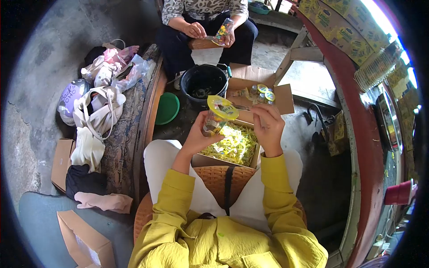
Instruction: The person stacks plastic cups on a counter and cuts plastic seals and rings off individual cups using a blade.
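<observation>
Slipping could be caused by overpressing: mid-frame, the cup point(214, 123) is clamped in the left hand point(199, 136), a thin tool point(242, 107) in the right hand point(269, 125).

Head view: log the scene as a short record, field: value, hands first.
Left hand: holds a clear plastic cup with a round yellow top
Right hand: pinches a thin tool, type unclear, at the cup's top
Below hands: brown cardboard box filled with thin yellow strips
Beyond: round black bucket; round green plastic item to its left
Right of bucket: open cardboard box with several small clear containers
Opposite: seated co-worker holding a clear printed cup
</observation>
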`<state>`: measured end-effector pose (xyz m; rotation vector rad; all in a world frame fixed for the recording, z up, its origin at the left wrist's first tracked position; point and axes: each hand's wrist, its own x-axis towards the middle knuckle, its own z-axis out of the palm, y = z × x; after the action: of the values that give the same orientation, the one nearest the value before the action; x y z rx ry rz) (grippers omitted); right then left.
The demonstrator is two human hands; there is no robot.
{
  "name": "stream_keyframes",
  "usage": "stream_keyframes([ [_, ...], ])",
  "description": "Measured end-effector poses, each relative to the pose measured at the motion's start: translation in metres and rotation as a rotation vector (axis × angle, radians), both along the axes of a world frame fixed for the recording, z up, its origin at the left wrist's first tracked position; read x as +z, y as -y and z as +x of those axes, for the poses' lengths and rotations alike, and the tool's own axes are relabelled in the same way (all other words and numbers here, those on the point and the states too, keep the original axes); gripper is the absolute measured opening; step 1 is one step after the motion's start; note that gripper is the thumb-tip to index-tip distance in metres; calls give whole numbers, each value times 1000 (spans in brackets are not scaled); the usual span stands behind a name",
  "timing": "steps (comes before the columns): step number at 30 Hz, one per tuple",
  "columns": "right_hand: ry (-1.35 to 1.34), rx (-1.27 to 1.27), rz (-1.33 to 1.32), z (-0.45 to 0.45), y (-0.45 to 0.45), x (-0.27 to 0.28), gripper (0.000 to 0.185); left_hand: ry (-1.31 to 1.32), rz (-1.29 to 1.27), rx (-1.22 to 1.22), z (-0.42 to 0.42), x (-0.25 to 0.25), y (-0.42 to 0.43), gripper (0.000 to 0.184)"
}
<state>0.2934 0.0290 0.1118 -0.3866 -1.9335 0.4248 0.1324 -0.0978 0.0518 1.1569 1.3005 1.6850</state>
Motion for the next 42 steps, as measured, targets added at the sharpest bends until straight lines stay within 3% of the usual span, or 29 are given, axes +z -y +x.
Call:
stream_keyframes([
  [1,31,-2,23,1,-2,-1,18,34,-52,19,0,1,-3,66],
  [4,98,-9,84,2,-5,-4,19,44,-48,32,-2,-5,-4,63],
  [7,131,-34,166,3,-4,4,19,-182,26,64,-7,-3,-5,55],
  [10,181,-84,252,5,-5,8,18,-332,-68,57,-11,5,-3,48],
  [13,202,-81,272,3,-5,8,18,-274,-50,47,-6,16,-3,48],
  [16,182,-48,267,1,-13,0,19,-393,-47,46,-10,13,-3,54],
  [21,172,6,245,-1,-18,-6,21,-296,-21,-14,-12,5,-3,56],
  [25,193,-14,231,-1,-18,-6,29,-321,-31,-11,-5,11,-5,59],
  [28,195,-65,243,-5,-19,-8,41,-549,29,79,-8,7,-10,63],
  [31,237,-38,260,-6,-26,-14,52,-301,-32,104,-4,10,-9,63],
  [33,281,-32,245,-7,-28,-15,56,-285,-78,105,-10,2,-9,61],
  [37,264,-17,241,-13,-28,-18,56,-296,-142,161,-14,-2,-10,55],
  [42,377,-6,282,-14,-22,-23,57,-523,-121,335,-2,8,-15,51],
])
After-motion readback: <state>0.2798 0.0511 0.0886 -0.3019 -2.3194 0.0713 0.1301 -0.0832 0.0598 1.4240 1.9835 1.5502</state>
